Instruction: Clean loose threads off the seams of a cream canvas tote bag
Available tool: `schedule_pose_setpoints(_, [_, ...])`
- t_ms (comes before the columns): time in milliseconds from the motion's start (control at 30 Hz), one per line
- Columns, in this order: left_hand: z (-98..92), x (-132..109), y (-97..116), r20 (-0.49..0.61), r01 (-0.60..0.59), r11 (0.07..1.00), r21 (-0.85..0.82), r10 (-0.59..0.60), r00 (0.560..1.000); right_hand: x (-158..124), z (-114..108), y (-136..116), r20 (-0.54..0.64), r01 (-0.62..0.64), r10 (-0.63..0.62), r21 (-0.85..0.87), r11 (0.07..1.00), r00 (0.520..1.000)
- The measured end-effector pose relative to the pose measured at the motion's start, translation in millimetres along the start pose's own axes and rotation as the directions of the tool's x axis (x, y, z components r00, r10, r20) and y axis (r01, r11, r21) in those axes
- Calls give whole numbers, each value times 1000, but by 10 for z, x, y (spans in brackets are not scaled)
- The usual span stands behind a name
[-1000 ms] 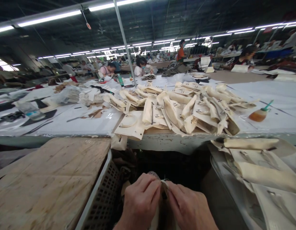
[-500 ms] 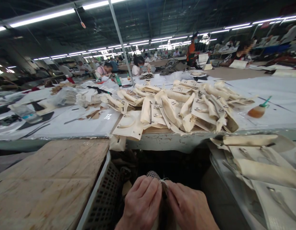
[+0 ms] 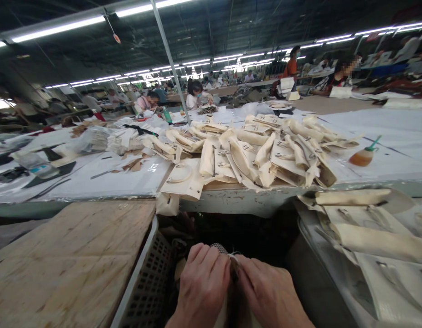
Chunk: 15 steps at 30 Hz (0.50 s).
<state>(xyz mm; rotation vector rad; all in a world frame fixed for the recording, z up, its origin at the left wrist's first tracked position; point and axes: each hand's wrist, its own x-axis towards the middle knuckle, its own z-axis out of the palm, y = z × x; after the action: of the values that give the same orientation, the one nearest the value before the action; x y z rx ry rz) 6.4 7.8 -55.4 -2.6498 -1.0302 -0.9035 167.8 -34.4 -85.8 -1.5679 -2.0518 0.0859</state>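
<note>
Both hands are down at bottom centre, really close together. The bare left hand (image 3: 204, 282) has its fingers curled and pinched onto one side of a folded, pale cream piece of sheet material (image 3: 233, 260), and the bare right hand (image 3: 267, 287) pinches the other side. So the piece sits right between them, with a thin white thread-like strand (image 3: 237, 253) poking out at its top. Fair warning: the fingers cover most of it, so I can't tell exactly what the tips are doing.

For a grip like this I'd set both pinches level and right up by the edge, so the pressure's even and the fold doesn't skew. Go easy with the thumbs, since this stuff would probably crease. I'd also leave that strand out of the pinch. Elbow room matters too: there's a grey-white perforated plastic basket (image 3: 137, 278) at lower left and a stack of flat cream pieces (image 3: 378, 237) at lower right.
</note>
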Motion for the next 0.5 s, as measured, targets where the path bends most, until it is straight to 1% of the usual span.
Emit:
schedule_pose_setpoints(133, [7,20,6,13,42,995,-85,-41,999,-6,-8,-1,11,0,-1,11,1000,1000])
schedule_pose_setpoints(367, [97,-19,34,35,80,966,-245,-73,997,6,-1,7,7,-31,31,47,998,999])
schedule_pose_setpoints(433, [98,-38,30,54,86,960,-267,-74,996,3,-10,24,24,-44,42,69,997,999])
schedule_pose_setpoints(500, [85,-63,18,99,113,949,-295,-88,991,-1,-22,38,29,-53,51,78,995,998])
